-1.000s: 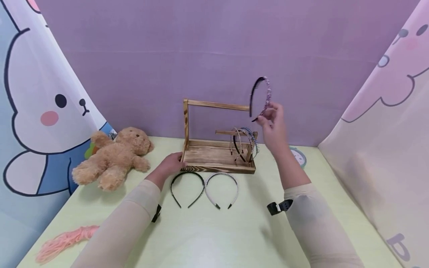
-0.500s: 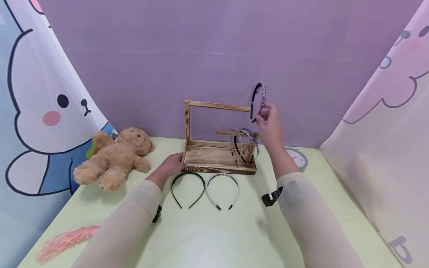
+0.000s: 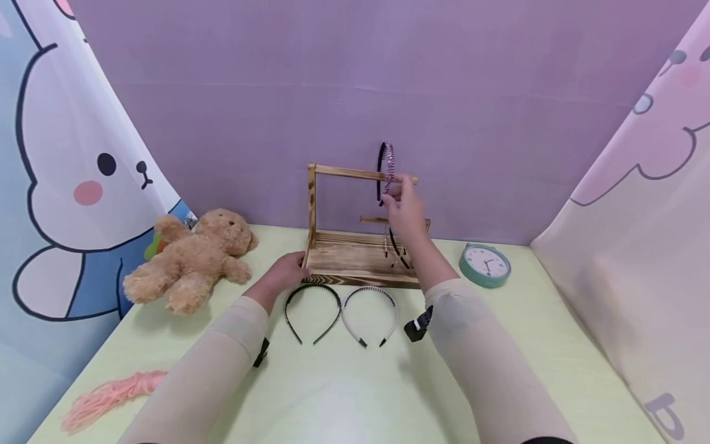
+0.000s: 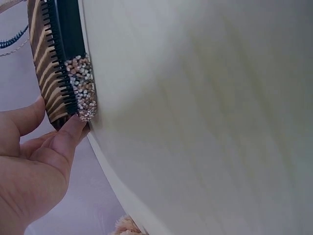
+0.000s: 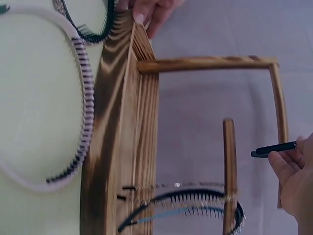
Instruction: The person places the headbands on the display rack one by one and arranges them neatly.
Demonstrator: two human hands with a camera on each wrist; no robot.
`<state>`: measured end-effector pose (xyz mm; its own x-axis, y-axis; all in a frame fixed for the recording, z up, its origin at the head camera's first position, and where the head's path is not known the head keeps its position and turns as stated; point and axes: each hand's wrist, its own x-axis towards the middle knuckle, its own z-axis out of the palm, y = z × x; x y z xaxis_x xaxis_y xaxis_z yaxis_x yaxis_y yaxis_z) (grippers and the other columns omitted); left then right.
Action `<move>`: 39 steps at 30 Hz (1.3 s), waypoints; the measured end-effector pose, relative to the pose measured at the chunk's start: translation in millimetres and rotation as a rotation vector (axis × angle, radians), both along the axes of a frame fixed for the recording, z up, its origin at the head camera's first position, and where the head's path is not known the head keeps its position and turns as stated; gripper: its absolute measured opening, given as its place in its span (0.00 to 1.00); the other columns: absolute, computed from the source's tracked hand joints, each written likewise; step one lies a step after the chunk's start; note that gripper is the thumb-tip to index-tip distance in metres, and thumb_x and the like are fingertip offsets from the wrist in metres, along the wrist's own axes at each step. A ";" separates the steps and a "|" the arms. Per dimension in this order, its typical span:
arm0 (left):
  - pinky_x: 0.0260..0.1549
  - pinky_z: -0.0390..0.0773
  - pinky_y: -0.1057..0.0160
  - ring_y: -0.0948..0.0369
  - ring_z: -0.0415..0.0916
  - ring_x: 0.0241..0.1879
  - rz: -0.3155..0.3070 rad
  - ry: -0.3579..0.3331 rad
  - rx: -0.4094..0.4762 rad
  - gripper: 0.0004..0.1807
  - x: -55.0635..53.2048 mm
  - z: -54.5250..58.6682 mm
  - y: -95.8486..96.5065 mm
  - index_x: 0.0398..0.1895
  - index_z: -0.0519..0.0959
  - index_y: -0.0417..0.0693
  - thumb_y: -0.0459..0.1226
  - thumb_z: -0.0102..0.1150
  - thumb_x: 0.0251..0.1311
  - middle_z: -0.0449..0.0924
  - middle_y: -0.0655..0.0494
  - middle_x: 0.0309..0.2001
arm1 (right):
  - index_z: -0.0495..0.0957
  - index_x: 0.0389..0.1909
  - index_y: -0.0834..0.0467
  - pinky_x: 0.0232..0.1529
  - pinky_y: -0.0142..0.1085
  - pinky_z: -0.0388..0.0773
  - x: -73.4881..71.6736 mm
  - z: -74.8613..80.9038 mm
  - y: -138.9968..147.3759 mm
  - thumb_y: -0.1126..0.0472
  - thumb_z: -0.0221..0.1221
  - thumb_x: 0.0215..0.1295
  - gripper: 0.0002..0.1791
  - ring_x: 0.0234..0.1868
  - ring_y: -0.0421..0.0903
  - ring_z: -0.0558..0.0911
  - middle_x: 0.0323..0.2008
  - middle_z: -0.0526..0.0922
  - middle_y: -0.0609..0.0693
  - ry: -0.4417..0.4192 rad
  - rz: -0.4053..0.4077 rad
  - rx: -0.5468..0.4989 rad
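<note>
My right hand pinches a purple glittery headband near its lower ends. This headband stands upright and overlaps the upper bar of a wooden rack in the head view. In the right wrist view its black tips show between thumb and fingers. Several headbands hang on the rack's lower peg, partly hidden by my right hand in the head view. My left hand grips the tray's left end, thumb and fingers on either side of the corner.
A black headband and a white headband lie before the rack. A teddy bear lies at left, pink string at front left. A round teal clock stands right of the rack. Printed curtains enclose both sides.
My right hand has moved left with the purple headband, from beyond the upper bar's right end to over the bar. The clock has come into full view. My left hand keeps its place.
</note>
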<state>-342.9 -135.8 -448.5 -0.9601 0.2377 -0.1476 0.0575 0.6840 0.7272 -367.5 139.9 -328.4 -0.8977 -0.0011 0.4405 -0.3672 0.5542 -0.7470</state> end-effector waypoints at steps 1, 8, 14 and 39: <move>0.69 0.62 0.43 0.41 0.60 0.70 -0.001 -0.001 0.000 0.33 0.2 0.2 0.0 0.75 0.57 0.40 0.39 0.52 0.72 0.64 0.38 0.70 | 0.61 0.67 0.52 0.45 0.42 0.82 -0.6 -1.0 -4.7 0.60 0.54 0.74 0.24 0.47 0.50 0.83 0.47 0.80 0.53 -0.007 0.006 0.001; 0.68 0.62 0.42 0.41 0.60 0.70 0.002 -0.011 -0.004 0.33 1.6 1.5 0.6 0.76 0.56 0.39 0.39 0.51 0.72 0.63 0.38 0.71 | 0.63 0.66 0.50 0.46 0.40 0.83 -5.3 -7.9 -38.4 0.60 0.56 0.72 0.24 0.48 0.48 0.83 0.46 0.82 0.52 -0.012 0.085 0.006; 0.69 0.62 0.43 0.41 0.60 0.70 0.007 -0.013 -0.007 0.33 1.3 2.5 0.0 0.76 0.55 0.41 0.40 0.51 0.72 0.64 0.38 0.71 | 0.65 0.64 0.50 0.46 0.39 0.82 -7.4 -14.3 -66.5 0.60 0.58 0.71 0.23 0.46 0.46 0.83 0.44 0.83 0.51 -0.011 0.142 0.081; 0.68 0.64 0.43 0.42 0.62 0.69 0.016 -0.027 -0.005 0.33 -0.9 -0.4 0.7 0.77 0.55 0.43 0.40 0.51 0.72 0.65 0.39 0.70 | 0.62 0.71 0.47 0.56 0.40 0.79 -7.4 -32.2 -92.4 0.54 0.56 0.72 0.29 0.55 0.44 0.80 0.56 0.81 0.49 -0.219 0.256 0.180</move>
<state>-343.8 -135.0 -448.8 -0.9595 0.2211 -0.1743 0.0268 0.6880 0.7252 -374.9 47.5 -360.6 -0.9312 -0.2975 0.2107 -0.3534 0.5949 -0.7219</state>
